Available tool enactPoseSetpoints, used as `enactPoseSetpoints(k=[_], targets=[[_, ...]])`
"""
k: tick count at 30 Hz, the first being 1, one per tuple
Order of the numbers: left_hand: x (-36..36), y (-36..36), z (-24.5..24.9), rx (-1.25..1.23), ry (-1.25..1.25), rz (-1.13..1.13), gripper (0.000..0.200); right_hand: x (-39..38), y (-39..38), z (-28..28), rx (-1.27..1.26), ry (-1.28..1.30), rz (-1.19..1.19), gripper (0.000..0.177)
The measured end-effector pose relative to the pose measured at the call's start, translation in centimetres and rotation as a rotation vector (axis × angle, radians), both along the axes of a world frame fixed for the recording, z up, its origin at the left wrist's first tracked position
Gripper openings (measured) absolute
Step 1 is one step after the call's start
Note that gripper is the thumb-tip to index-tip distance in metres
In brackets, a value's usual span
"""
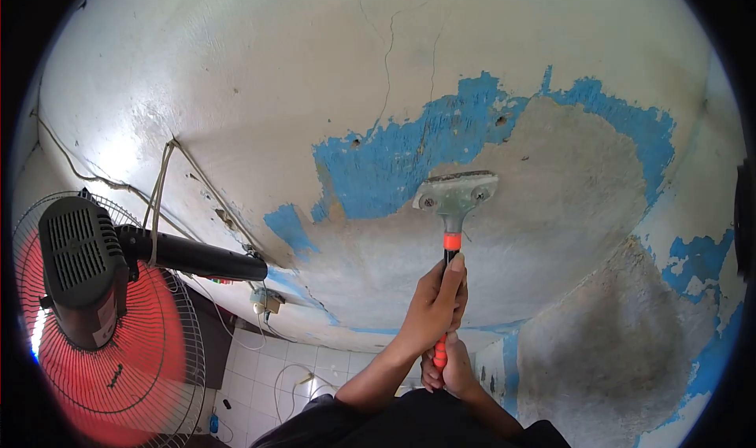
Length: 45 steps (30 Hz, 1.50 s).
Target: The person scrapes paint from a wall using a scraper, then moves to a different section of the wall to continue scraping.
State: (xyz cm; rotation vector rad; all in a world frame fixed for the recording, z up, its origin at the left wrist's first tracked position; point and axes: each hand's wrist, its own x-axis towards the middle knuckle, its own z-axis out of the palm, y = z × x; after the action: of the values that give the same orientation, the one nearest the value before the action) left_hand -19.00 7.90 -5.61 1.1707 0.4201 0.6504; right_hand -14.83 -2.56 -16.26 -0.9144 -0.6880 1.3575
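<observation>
Scraper held upright, left hand above right hand on its handle.

- wall: white paint with thin dark hairline cracks; ragged bright blue patches across the middle and along the right edge; mottled grey and beige bare plaster inside the blue outlines.
- scraper: dull grey metal head, dusted pale; orange collar, short black section, orange lower handle.
- fan: black motor housing with a slotted vent pattern; red blades behind a thin wire cage of radiating lines; black arm.
- cables: pale cream, at the wall's left part.
- tiles: white, grid of grey joints.
- sleeves: plain black.
</observation>
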Motion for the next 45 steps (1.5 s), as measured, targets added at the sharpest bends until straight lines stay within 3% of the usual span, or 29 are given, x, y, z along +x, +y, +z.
enactPoseSetpoints(k=[13, 17, 22, 45], targets=[[-0.3, 0.1, 1.4, 0.013, 0.025, -0.019, 0.039, -0.2, 0.2, 0.9, 0.041, 0.005, 0.027, 0.062], [-0.5, 0.1, -0.3, 0.013, 0.048, -0.011, 0.039, -1.2, -0.3, -0.3, 0.025, 0.057, 0.025, 0.059], [0.0, -0.3, 2.1, 0.041, 0.037, -0.029, 0.038, -0.1, -0.2, 1.3, 0.031, 0.077, 0.009, 0.059], [0.3, -0.5, 0.1, -0.031, 0.041, -0.103, 0.040, -0.1, -1.1, 1.2, 0.008, -0.023, -0.043, 0.063]])
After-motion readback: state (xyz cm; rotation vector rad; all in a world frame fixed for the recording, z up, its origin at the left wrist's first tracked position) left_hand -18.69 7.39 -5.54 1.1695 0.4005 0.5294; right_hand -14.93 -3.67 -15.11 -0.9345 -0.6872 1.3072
